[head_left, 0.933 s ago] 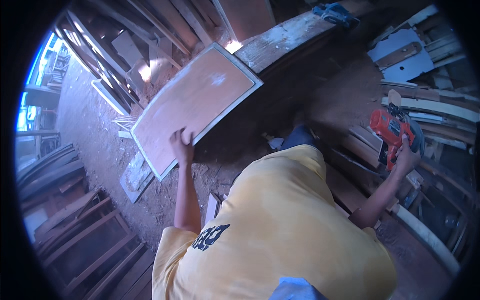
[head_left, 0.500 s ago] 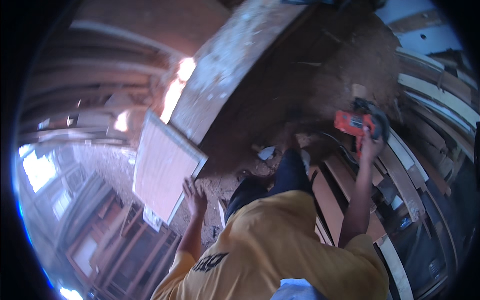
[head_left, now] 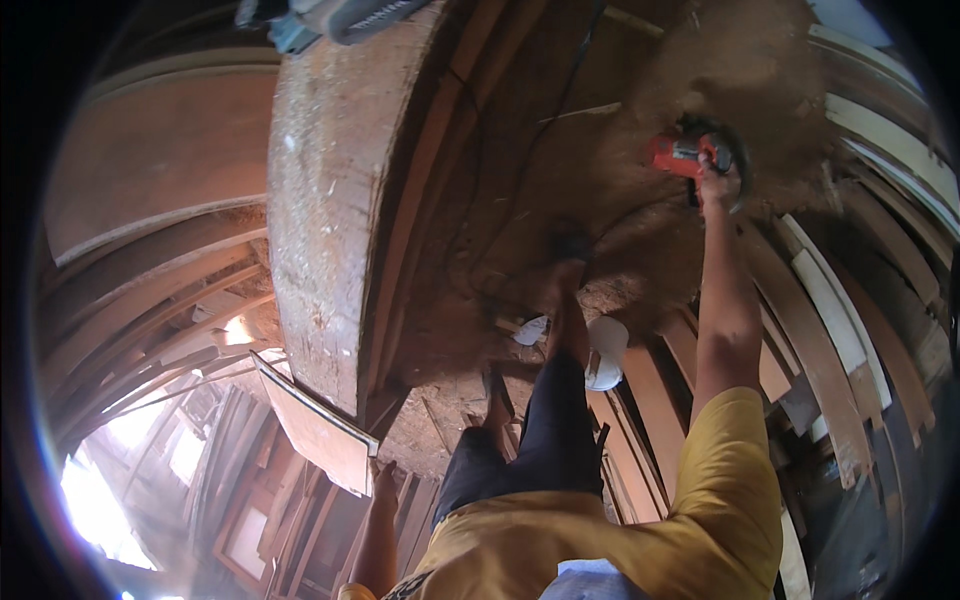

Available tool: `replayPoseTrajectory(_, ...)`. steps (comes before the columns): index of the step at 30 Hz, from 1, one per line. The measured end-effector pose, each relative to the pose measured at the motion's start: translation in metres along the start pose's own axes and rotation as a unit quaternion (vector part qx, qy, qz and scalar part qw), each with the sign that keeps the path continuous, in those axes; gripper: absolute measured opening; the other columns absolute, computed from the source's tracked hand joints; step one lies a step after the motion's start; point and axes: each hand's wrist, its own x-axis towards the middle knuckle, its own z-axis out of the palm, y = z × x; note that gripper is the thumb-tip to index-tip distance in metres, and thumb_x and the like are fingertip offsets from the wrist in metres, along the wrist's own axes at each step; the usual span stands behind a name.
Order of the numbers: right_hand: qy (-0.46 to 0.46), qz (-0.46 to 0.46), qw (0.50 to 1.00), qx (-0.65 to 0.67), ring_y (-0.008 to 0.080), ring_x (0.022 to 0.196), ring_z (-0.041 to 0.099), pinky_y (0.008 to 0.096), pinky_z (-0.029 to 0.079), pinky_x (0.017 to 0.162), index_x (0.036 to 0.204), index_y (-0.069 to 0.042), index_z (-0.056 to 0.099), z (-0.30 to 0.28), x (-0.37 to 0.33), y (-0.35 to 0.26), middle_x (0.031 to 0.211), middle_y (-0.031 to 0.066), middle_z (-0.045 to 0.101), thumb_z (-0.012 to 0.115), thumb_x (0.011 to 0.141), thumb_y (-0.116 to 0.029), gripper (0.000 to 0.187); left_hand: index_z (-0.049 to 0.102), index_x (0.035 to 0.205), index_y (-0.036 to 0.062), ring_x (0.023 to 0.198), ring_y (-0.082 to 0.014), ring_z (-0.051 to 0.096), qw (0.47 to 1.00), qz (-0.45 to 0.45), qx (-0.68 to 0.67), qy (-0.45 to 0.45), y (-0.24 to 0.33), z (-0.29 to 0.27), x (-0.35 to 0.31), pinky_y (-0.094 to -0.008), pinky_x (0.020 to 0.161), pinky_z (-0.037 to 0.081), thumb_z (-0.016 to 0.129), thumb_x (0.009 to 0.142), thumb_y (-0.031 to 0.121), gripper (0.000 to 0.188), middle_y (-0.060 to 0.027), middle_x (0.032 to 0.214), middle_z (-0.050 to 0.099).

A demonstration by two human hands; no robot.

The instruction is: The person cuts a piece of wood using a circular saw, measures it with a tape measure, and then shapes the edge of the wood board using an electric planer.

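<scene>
Power tool (head_left: pixel 675 155), red-bodied with a dark round guard, is held out over the dusty floor, well apart from the wooden panel. The right hand (head_left: pixel 720 188) is wrapped round its handle, the arm stretched forward. It is not yet set down, and it touches no wood that I can make out; its blade cannot be told apart.

The pale-edged panel (head_left: pixel 312 425) is at the near end of the desk (head_left: pixel 330 190), tilted in view; whether it rests on the desk I cannot tell. The left hand (head_left: pixel 386 476) is at its corner, too small and partly hidden to say whether the fingers grip or merely touch. No cut shows across the visible face, so as far as can be judged the panel is whole; whether its edges are finished cannot be seen.

Farther out, a blue and dark tool (head_left: pixel 360 18) lies at the desk's far end, a white container (head_left: pixel 605 355) stands by the person's leg, and stacked boards (head_left: pixel 825 350) line the right side.
</scene>
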Motion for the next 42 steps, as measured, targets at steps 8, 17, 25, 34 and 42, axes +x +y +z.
replayPoseTrajectory(8,-0.083,-0.112,0.975,-0.171,0.0443,0.111,0.066,0.0501,0.053,0.093,0.143,-0.013,0.055,0.093,0.047,0.108,0.117,0.0218,0.071,0.076,0.087,-0.029,0.061,0.019,0.165,0.0046,0.161,-0.0245,0.008,0.999,-0.017,0.039,-0.022,0.007,-0.019,-0.007,-0.0391,0.129,0.007,0.066,0.089,0.01,0.09,-0.0119,0.174,0.014)
replayPoseTrajectory(17,-0.188,-0.085,0.931,-0.301,0.0469,0.12,0.061,0.0555,0.049,0.101,0.14,-0.009,0.055,0.063,0.003,0.113,0.133,0.0252,0.063,0.072,0.089,-0.03,0.057,0.015,0.167,0.0081,0.161,-0.0264,0.008,0.998,-0.01,0.039,-0.041,0.01,-0.01,0.01,-0.0417,0.128,0.005,0.067,0.089,0.019,0.094,-0.0124,0.174,0.014)
replayPoseTrajectory(25,-0.338,-0.096,0.888,-0.298,0.0445,0.117,0.064,0.0507,0.053,0.097,0.137,-0.007,0.06,0.013,-0.138,-0.069,0.122,0.0298,0.066,0.063,0.09,-0.021,0.049,0.034,0.162,0.0071,0.143,-0.0337,0.047,0.995,0.051,0.042,0.071,-0.047,-0.018,0.021,-0.0385,0.115,0.037,0.072,0.083,0.021,0.089,-0.023,0.157,0.047)
replayPoseTrajectory(34,-0.45,-0.125,0.875,-0.128,0.0146,0.073,0.065,0.0316,0.055,0.068,0.132,-0.001,0.063,0.012,-0.258,-0.097,0.094,0.0086,0.073,0.071,0.092,-0.016,0.043,0.049,0.152,0.0127,0.101,-0.0397,0.07,0.991,0.132,0.017,0.015,-0.039,-0.008,0.022,-0.0492,0.085,0.055,0.066,0.09,0.034,0.067,-0.0185,0.118,0.074)
replayPoseTrajectory(42,-0.558,-0.349,0.73,-0.183,0.0207,0.092,0.07,0.0341,0.056,0.087,0.131,0.0,0.066,-0.047,-0.49,-0.303,0.104,0.0135,0.073,0.063,0.097,-0.007,0.034,0.068,0.135,0.0121,0.115,-0.0351,0.069,0.925,0.316,-0.2,0.066,-0.126,-0.013,0.028,-0.0428,0.101,0.053,0.07,0.092,0.03,0.046,-0.0182,0.124,0.072)
